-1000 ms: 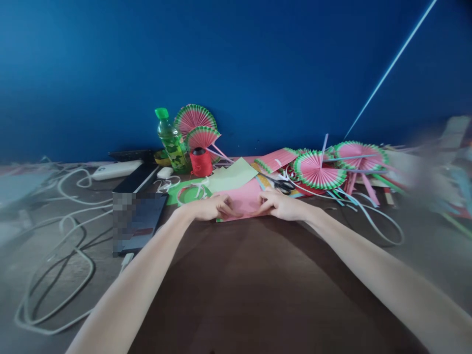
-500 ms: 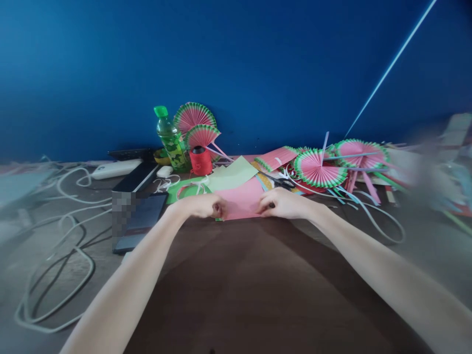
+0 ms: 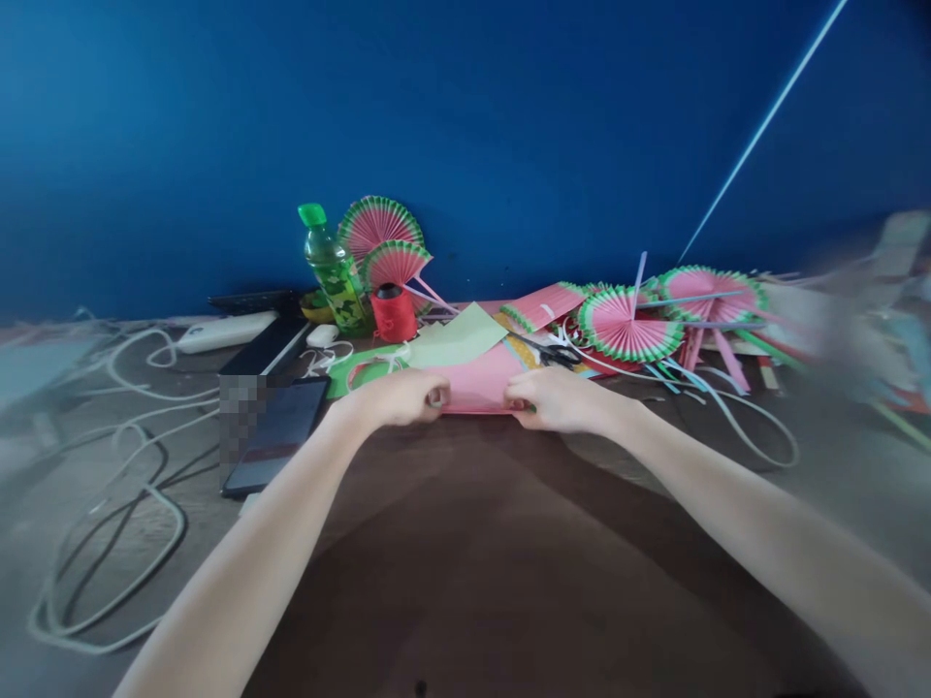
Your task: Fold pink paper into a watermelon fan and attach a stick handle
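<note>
A pink sheet of paper (image 3: 480, 386) lies flat on the dark brown table (image 3: 465, 553). My left hand (image 3: 400, 397) is closed in a pinch on the sheet's near left edge. My right hand (image 3: 557, 399) is closed in a pinch on its near right edge. A pale green sheet (image 3: 458, 337) lies just behind the pink one. Black scissors (image 3: 557, 354) rest right behind my right hand.
A green-capped bottle (image 3: 331, 271), a red thread spool (image 3: 394, 313) and two pink-and-green paper fans (image 3: 382, 237) stand by the blue wall. More folded fans (image 3: 629, 325) and paper strips lie at the right. A dark tablet (image 3: 280, 431) and white cables (image 3: 109, 504) are at the left.
My hands have moved a little apart along the sheet's near edge and slightly away from me; the left hand has closed into a tighter pinch. The visible pink sheet looks shorter front to back.
</note>
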{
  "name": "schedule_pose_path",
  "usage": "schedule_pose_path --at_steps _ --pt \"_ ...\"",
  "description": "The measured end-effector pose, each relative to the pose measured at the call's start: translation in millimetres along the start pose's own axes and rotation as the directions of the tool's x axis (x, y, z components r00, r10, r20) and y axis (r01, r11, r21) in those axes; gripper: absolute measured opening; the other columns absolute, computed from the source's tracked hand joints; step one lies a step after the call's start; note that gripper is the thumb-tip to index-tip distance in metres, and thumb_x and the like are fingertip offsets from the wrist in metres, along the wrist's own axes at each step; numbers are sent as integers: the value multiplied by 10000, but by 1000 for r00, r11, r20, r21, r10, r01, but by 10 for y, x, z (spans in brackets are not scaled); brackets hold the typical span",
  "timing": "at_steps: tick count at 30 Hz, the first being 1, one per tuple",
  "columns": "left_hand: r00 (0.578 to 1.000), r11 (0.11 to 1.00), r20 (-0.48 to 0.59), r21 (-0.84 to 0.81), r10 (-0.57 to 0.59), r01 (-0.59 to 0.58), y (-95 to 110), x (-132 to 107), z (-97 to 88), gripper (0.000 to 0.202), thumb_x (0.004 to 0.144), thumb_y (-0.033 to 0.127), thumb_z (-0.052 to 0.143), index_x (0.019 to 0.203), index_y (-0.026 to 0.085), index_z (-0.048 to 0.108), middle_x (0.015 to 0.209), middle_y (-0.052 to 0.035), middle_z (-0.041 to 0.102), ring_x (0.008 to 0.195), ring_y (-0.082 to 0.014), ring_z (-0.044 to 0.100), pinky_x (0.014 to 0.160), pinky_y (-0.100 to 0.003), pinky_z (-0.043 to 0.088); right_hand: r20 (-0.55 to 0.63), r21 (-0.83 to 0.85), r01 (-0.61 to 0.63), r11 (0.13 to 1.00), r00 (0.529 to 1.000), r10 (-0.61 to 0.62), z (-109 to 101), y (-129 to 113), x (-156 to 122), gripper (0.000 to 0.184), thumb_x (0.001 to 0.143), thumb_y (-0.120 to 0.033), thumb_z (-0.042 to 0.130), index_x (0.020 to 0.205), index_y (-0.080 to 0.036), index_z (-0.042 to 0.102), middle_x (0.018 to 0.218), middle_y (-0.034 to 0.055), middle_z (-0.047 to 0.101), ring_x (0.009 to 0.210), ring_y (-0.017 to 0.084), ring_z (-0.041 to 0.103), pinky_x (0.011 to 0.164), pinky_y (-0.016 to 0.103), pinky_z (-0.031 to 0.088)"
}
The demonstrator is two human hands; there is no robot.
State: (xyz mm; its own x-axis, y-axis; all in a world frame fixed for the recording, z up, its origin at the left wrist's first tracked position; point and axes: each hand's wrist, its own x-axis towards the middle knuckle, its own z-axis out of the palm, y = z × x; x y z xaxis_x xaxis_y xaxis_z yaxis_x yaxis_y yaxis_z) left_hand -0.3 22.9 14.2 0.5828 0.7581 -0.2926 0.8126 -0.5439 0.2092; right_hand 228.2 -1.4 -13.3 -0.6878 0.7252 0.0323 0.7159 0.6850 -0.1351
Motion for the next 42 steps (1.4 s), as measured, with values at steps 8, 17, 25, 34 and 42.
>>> schedule_pose_path --at_steps 8,17,25,34,42 --pt "962 994 -249 39 111 -105 -77 -3 -11 252 798 234 445 1011 200 575 1066 -54 557 924 -177 551 787 -275 396 -285 61 -40 997 957 56 -31 70 12 231 793 -112 410 909 -165 603 926 73 608 840 171 553 699 272 393" --pt "940 999 -337 8 47 -47 -47 -39 -85 124 732 192 506 848 163 537 919 -45 572 786 -154 563 684 -256 421 -375 52 -67 996 924 81 -30 80 5 188 774 -133 447 881 -175 596 917 59 584 829 170 541 674 265 404" --pt "936 997 -350 77 50 -24 -50 -45 -116 184 747 198 494 877 152 616 899 -56 613 793 -171 573 696 -264 415 -425 37 -63 997 902 73 -64 46 -8 207 797 -123 429 879 -162 615 913 74 600 844 182 554 693 288 431" --pt "797 999 -601 28 51 -43 48 -150 -227 216 812 244 467 912 173 645 916 -38 657 844 -174 591 768 -273 423 -640 -12 -31 999 768 16 -168 74 -25 222 853 -153 425 894 -193 640 814 65 577 809 196 521 758 380 429" --pt "684 998 -729 -55 -23 -25 237 -324 -391 231 819 265 453 938 185 634 943 -15 640 864 -155 580 813 -282 428 -766 58 4 998 642 42 -505 -71 -179 214 860 -197 455 895 -243 661 819 47 592 801 181 540 699 358 440"
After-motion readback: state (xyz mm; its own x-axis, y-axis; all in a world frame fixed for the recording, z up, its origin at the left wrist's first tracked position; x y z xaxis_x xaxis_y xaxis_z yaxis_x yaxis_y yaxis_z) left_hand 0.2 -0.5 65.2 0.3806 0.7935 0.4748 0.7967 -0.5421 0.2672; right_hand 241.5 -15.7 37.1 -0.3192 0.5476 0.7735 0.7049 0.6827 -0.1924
